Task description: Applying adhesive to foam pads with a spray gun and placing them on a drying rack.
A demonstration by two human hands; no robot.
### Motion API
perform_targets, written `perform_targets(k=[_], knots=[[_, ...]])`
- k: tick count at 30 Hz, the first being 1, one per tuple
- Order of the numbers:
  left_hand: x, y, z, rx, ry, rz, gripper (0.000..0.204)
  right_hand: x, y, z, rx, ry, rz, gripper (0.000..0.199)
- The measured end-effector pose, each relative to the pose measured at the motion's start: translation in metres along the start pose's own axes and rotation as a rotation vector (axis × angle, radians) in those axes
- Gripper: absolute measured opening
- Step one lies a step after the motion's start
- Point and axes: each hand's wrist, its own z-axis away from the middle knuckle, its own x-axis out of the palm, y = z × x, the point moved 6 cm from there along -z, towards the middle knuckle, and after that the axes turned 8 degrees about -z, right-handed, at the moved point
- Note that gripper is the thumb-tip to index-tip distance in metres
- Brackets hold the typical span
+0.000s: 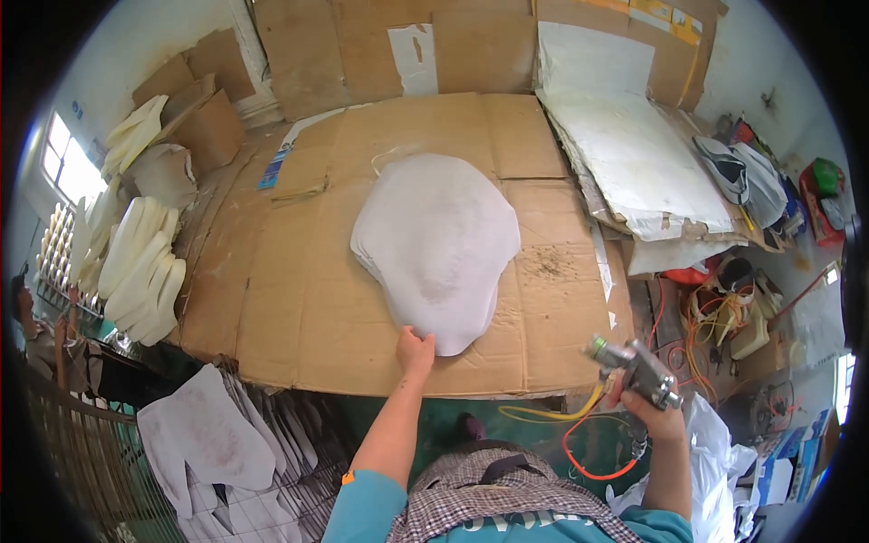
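Observation:
A stack of light grey, shield-shaped fabric or foam pieces (439, 240) lies on the cardboard-covered table (308, 299), with darker smudges on its top piece. At the stack's narrow near end, my left hand (415, 351) is closed on the edge, thumb and fingers together there; how many layers it pinches I cannot tell. My right hand (634, 398) is wrapped round a metal spray gun (647, 373) with a green-ringed end, held beyond the table's near right edge. A yellow hose (566, 414) and an orange hose (577, 462) hang by the gun.
A white-covered board (625, 136) adjoins the table at the right. Cream foam pieces (140, 271) are piled at the left. More grey pieces (213, 430) hang over a wire rack below left. Tangled hoses (715, 317) and white plastic sheeting (711, 452) lie to the right.

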Motion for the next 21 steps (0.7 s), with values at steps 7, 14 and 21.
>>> perform_targets(k=[7,14,21], knots=[[0.019,-0.024,-0.019,-0.073,-0.034,0.163,0.018,-0.022,-0.011,0.007,0.003,0.196,0.015,0.054],[0.01,-0.027,0.007,-0.244,0.062,0.252,0.018,-0.011,-0.002,0.024,0.151,-0.094,0.022,0.053],[0.027,-0.017,0.016,-0.365,-0.23,0.547,0.02,-0.019,0.002,0.008,0.012,0.096,-0.012,0.051]])
